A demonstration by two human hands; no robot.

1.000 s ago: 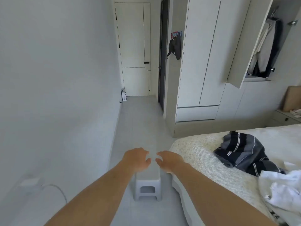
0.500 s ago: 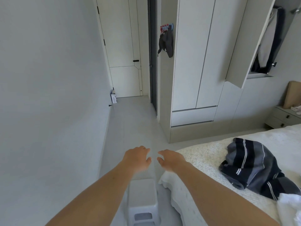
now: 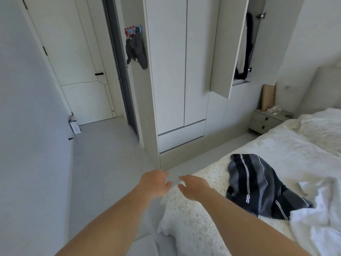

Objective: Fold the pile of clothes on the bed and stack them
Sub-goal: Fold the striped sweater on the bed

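Observation:
A crumpled dark striped garment (image 3: pixel 258 183) lies on the bed (image 3: pixel 193 218), near its left corner. A rumpled white garment (image 3: pixel 319 224) lies to its right, at the frame's lower right edge. Both my arms stretch forward. My left hand (image 3: pixel 154 182) hovers over the floor just off the bed's corner, fingers loosely curled and holding nothing. My right hand (image 3: pixel 193 186) hovers above the bed's corner, left of the striped garment and apart from it, fingers relaxed and empty.
A tall white wardrobe (image 3: pixel 177 71) stands ahead with one door (image 3: pixel 227 47) swung open and clothes hanging inside. A bedside drawer unit (image 3: pixel 267 121) sits at the bed's far side. A dark bag (image 3: pixel 136 50) hangs on hooks. Grey floor runs left toward a white door (image 3: pixel 77 58).
The view has swung right and the bed has come nearer. The white stool has left the frame. Both hands kept their pose, now over the bed's corner.

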